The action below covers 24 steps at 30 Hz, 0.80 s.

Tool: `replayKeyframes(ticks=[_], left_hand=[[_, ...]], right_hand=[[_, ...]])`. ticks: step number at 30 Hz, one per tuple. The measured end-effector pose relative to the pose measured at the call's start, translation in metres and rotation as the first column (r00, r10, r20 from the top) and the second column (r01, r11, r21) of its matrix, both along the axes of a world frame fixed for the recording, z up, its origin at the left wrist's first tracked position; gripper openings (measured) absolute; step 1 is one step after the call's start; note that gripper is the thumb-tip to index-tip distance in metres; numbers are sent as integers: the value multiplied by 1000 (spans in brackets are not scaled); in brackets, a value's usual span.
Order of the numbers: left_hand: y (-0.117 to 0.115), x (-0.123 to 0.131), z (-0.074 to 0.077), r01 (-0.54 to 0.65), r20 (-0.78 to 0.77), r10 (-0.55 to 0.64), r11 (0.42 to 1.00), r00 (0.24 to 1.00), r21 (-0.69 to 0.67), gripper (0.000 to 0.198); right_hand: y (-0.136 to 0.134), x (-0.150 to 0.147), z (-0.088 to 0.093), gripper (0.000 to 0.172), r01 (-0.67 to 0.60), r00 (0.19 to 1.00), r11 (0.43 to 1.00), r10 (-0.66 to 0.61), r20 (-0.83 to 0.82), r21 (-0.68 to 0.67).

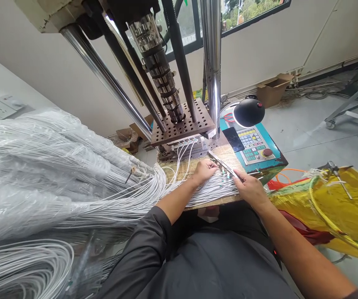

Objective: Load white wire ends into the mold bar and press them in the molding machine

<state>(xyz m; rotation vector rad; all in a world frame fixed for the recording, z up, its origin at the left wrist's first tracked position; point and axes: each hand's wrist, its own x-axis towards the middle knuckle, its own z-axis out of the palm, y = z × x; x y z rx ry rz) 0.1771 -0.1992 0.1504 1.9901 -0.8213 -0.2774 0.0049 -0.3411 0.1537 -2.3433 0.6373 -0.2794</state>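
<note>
A long metal bar (221, 163) lies slanted over the wooden board in front of the press, with small wire ends along it. My right hand (250, 187) grips its near right end between thumb and fingers. Beside the bar's left edge, my left hand (204, 171) is closed in a pinch; what its fingertips hold is too small to make out. Many white cables (154, 195) spread across the board under both hands. Several cables run into a metal fixture (194, 146) beneath the perforated press plate (182, 126).
Plastic-wrapped cable bundles (57, 162) fill the left side. A control panel (253, 145) and black lamp (249, 111) stand right of the press. Yellow sheeting (337, 203) hangs at the right. A cardboard box (272, 91) sits on the floor behind.
</note>
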Motion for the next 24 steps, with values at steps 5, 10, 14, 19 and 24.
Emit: replayKeyframes(ticks=[5, 10, 14, 19, 24], left_hand=[[1, 1, -8, 68, 155, -66, 998, 986, -9, 9], [3, 1, -12, 118, 274, -125, 992, 954, 42, 15], [3, 2, -14, 162, 326, -168, 986, 930, 44, 20], [2, 3, -14, 216, 384, -217, 975, 897, 46, 21], [1, 4, -14, 233, 392, -242, 970, 888, 71, 21]], right_hand=[[0, -1, 0, 49, -8, 1000, 1000, 8, -5, -7], [0, 0, 0, 48, -9, 1000, 1000, 9, 12, -29], [0, 0, 1, 48, -16, 1000, 999, 16, 4, -31], [0, -2, 1, 49, -20, 1000, 1000, 20, -5, -15], [1, -1, -1, 49, -25, 1000, 1000, 25, 8, -1]])
